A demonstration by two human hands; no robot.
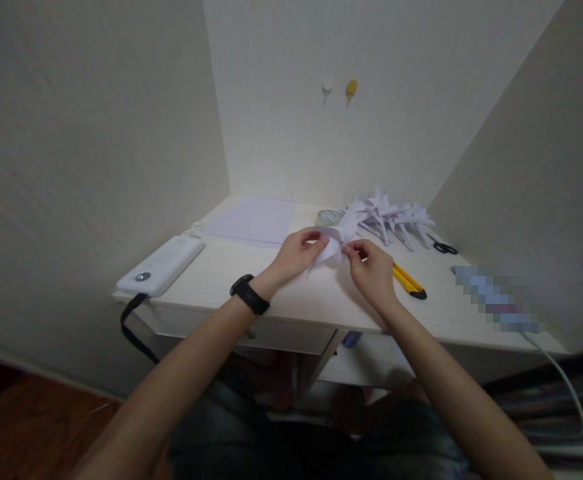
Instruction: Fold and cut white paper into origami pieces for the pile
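Between my hands, just above the white desk [261, 280], is a folded white paper pinwheel [335, 244] with curved blades. My left hand [302, 253], a black watch on its wrist, pinches the paper from the left side. With thumb and fingertips together, my right hand [371, 267] grips the pinwheel near its middle. Behind it, several similar paper pinwheels [391, 217] lie in a heap. A roll of clear tape [328, 217] rests just beyond my left fingers. Close to my right hand lies a yellow utility knife [410, 281].
White paper sheets [254, 220] lie at the back left. A white power bank [164, 265] with a black cable sits at the left edge. Black-handled scissors [444, 247] and a blurred power strip [494, 299] are on the right. Walls enclose three sides.
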